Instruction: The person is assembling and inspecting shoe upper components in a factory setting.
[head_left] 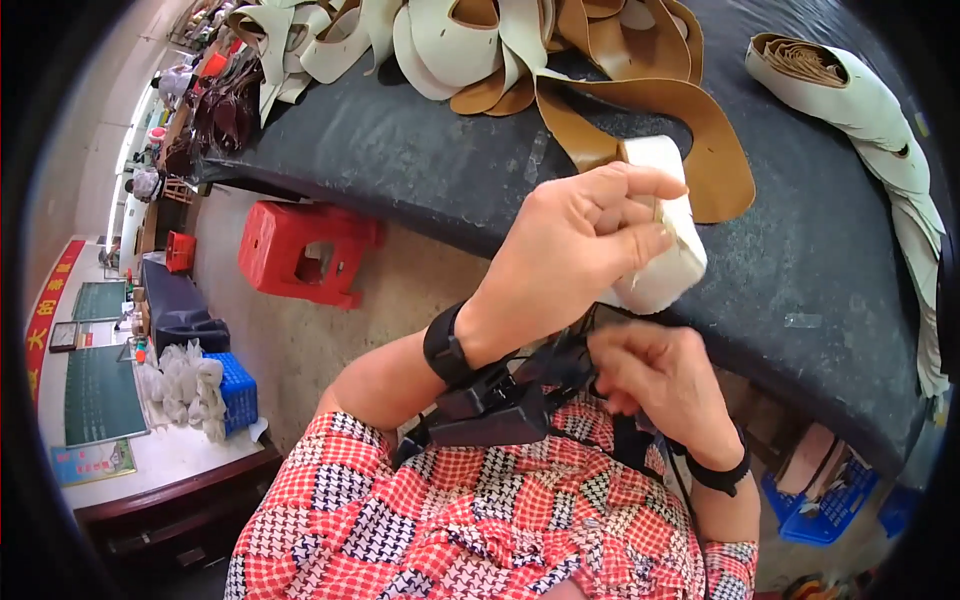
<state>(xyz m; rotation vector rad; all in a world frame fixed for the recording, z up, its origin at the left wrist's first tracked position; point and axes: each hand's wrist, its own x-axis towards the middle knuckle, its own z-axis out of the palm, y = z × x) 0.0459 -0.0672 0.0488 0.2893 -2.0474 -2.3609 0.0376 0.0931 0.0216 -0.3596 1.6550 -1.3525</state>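
1. Black covering is spread over the desk (760,290), and at its near edge the white block (668,275) is found, taken here as the landmark.
2. Its long axis is pointed roughly away from the person's body, across the desk.
3. From the block's left side it is reached by the left hand (580,235), the nearer one, whose fingertips are set over it; thumb and forefinger are curled toward each other beside thin strands (660,212), but whether these are pinched cannot be told.
4. On the block's near side, lower and apart from it, the right hand (660,380) is held with fingers curled; its grip is blurred and cannot be told.
5. Beyond the block, a tan strip (725,150) is curved and pale cut pieces (450,50) are heaped; to its right, an overlapping row (860,130) is laid.
6. Well left of the block, a red stool (275,250) is stood on the floor (410,290); farther left, a blue basket (238,390) is seen.
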